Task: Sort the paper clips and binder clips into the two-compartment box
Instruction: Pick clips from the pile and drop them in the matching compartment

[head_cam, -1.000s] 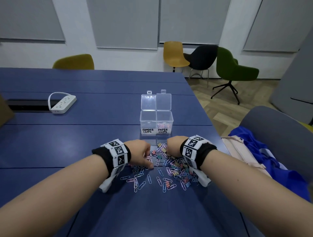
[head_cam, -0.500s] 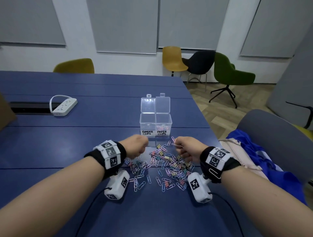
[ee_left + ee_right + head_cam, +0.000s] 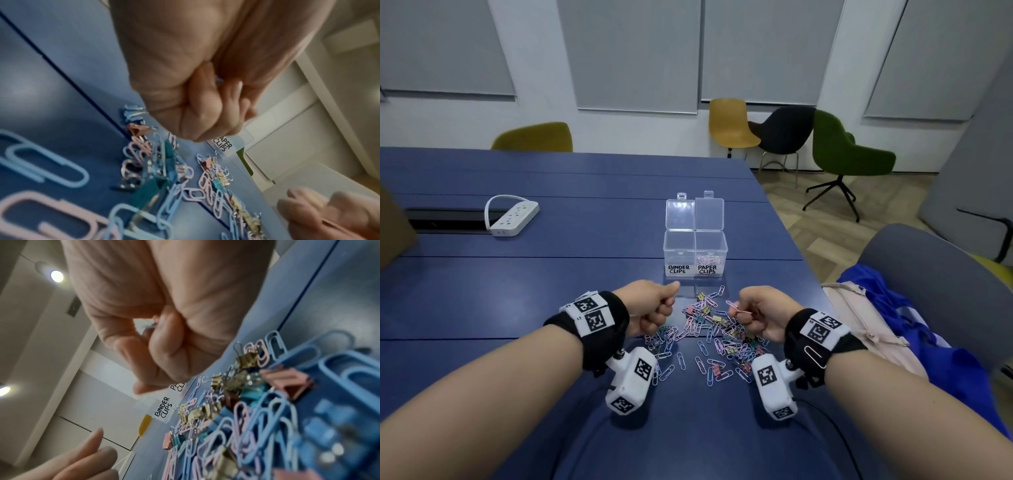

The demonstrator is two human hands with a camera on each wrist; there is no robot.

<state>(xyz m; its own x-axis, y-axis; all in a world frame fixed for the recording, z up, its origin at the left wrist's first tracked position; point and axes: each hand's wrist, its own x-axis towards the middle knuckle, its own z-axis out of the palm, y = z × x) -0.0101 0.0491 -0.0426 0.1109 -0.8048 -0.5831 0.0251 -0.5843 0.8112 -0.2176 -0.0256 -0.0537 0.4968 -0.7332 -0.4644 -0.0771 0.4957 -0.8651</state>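
- Hands hang raised just above the pile of clips [image 3: 709, 329], which lies on the blue table [image 3: 551, 291] between and below them.
- Right hand [image 3: 760, 313]: the fingers curl in and pinch a pink paper clip [image 3: 736, 306], part of which sticks out on the thumb side. The right wrist view shows something small caught between thumb and fingers; how many clips are held cannot be told.
- Left hand [image 3: 654, 305]: clenched into a fist, thumb laid over the curled fingers. The left wrist view shows a trace of blue [image 3: 219, 79] in the fold of the fingers, so it probably holds a clip, but its kind cannot be told.
- Two-compartment box [image 3: 695, 253]: stands beyond both hands, lids [image 3: 694, 214] folded back and upright. It lies forward and slightly inward of each hand, and both hands look about equally near.
- Compartment marked PAPER CLIPS [image 3: 710, 255]: the one on the right hand's side; it holds a small layer of pink and pale clips.
- Compartment marked BINDER CLIPS [image 3: 679, 253]: the one on the left hand's side; it looks empty, or nearly so.
- Judgement: the right hand's load belongs in the compartment straight ahead of it, so a short forward reach over the front wall should serve. Most of the sorting remains, judging from the size of the pile.
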